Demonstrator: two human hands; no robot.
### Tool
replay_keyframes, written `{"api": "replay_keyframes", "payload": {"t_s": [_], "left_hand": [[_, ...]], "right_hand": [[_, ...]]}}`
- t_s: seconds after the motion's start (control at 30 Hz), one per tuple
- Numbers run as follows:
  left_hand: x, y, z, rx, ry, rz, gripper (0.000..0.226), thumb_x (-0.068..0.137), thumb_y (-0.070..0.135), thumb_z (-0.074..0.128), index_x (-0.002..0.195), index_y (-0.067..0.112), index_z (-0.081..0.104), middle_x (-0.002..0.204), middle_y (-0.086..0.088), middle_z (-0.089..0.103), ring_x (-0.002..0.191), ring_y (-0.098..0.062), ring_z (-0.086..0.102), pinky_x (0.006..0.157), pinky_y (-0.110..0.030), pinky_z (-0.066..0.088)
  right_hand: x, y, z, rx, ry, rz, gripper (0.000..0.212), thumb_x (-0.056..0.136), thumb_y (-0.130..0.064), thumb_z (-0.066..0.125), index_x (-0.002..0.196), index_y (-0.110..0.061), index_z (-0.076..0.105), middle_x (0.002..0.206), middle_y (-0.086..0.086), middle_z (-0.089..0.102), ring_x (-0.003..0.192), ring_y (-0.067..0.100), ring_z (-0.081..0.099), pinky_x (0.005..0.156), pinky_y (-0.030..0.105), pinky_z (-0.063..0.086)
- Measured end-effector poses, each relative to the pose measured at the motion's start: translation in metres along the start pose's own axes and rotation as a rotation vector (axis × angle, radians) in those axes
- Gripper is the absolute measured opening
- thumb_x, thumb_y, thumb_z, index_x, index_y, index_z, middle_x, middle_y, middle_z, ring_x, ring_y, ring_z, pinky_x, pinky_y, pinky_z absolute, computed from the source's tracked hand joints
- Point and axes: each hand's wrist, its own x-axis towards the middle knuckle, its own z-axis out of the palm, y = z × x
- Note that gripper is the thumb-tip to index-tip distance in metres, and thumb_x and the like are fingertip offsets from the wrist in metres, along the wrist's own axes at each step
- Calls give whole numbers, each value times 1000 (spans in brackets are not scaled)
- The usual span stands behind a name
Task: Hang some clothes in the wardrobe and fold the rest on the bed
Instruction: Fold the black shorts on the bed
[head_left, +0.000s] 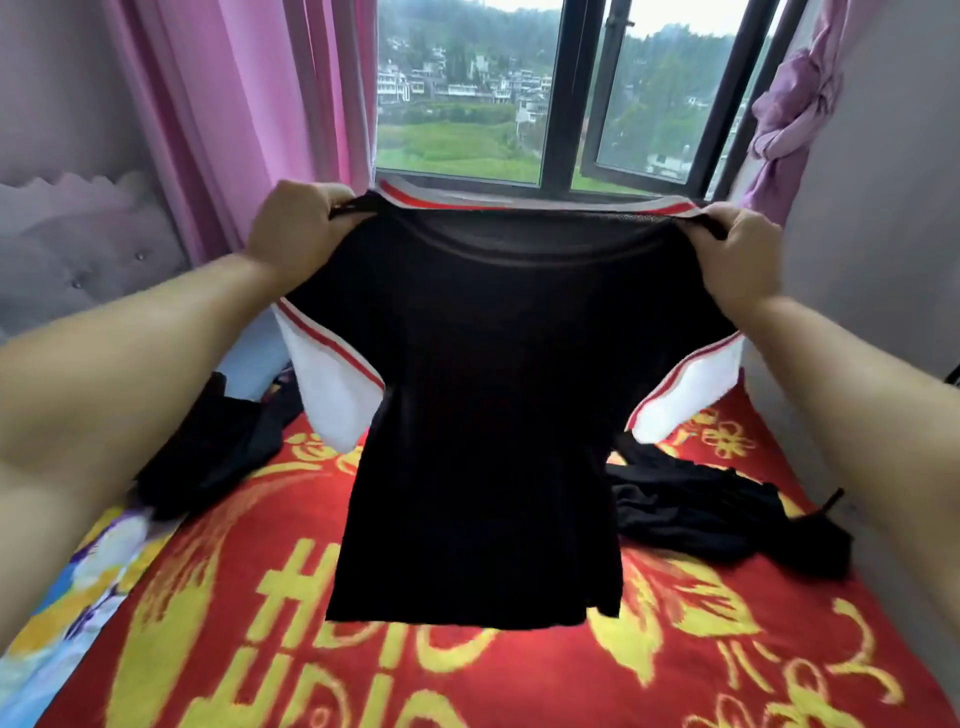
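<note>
Red bedspread (519, 686) with big yellow lettering and flowers covers the bed, with a window (550, 88) behind it and pink curtains (234, 119) off to the left. Both hands are up in front of the glass holding a black T-shirt (483, 415) spread out by its shoulders — white sleeves with red stripes hang down either side, the hem dangling over the bed. Left hand (298, 226) has its fingers curled tight around the left shoulder seam, right hand (737, 254) pinches the other shoulder the same way. Two crumpled piles lie on the bed — dark clothes (218, 441) on the left, another black garment (717, 509) on the right.
</note>
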Motion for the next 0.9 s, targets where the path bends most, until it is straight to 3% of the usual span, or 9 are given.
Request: {"api": "replay_keyframes", "payload": {"t_s": [0.1,0.23,0.4,0.5,0.63,0.7,0.77,0.83,0.9], "left_hand": [[4,1,-13,-61,85,119,35,90,41,59,80,9,69,61,2,55,63,-17,52,55,-20,30],[-53,1,7,-40,-40,329,37,87,32,61,89,-3,74,76,-16,72,68,-21,67,62,-25,39],[-211,-27,68,-56,-427,379,58,100,48,30,98,10,75,66,0,68,52,-17,62,88,-47,49],[-326,-39,113,-39,-626,392,23,95,41,50,106,27,64,56,7,61,43,-15,58,56,-32,57],[-472,-45,172,26,-1112,196,69,21,31,95,87,34,77,52,15,57,39,-5,56,31,-19,36],[-530,-33,186,118,-1288,264,65,33,40,92,96,38,75,62,11,61,49,-6,60,36,-20,42],[-588,-28,191,101,-1513,294,56,79,46,68,132,37,53,106,-1,63,93,-17,63,70,-31,52],[-627,-26,186,63,-1771,158,56,97,44,42,149,30,25,133,-7,45,120,-27,46,91,-39,40],[-640,-29,177,21,-1712,-73,49,99,44,39,144,27,34,129,-2,47,120,-23,47,92,-36,39]], "right_hand": [[10,-8,-6,55,62,-91,32,88,-36,59,93,-7,73,78,-1,64,74,-1,51,67,0,33],[-36,5,11,115,-61,-245,30,88,-32,62,95,-5,74,88,-11,72,77,-5,60,79,12,41],[-175,69,50,-50,-485,-417,18,75,-1,78,92,-3,74,84,10,73,73,25,71,69,24,48],[-281,111,72,-95,-771,-371,32,67,-5,85,96,-12,75,76,2,71,64,19,69,50,25,49],[-425,159,106,-282,-1346,-172,36,88,-30,61,124,-35,61,96,-4,64,92,18,66,70,30,45],[-490,178,114,-393,-1587,-161,42,94,-37,46,136,-44,44,112,-3,57,110,19,56,82,34,40],[-546,186,121,-460,-1824,-159,46,96,-39,44,142,-41,37,123,2,52,119,22,50,90,35,40],[-579,182,122,-500,-2013,-48,52,95,-40,47,145,-36,33,132,6,48,124,24,48,96,33,39],[-592,179,122,-489,-2051,74,51,95,-37,47,145,-32,35,133,6,48,124,23,48,97,30,38]]}}
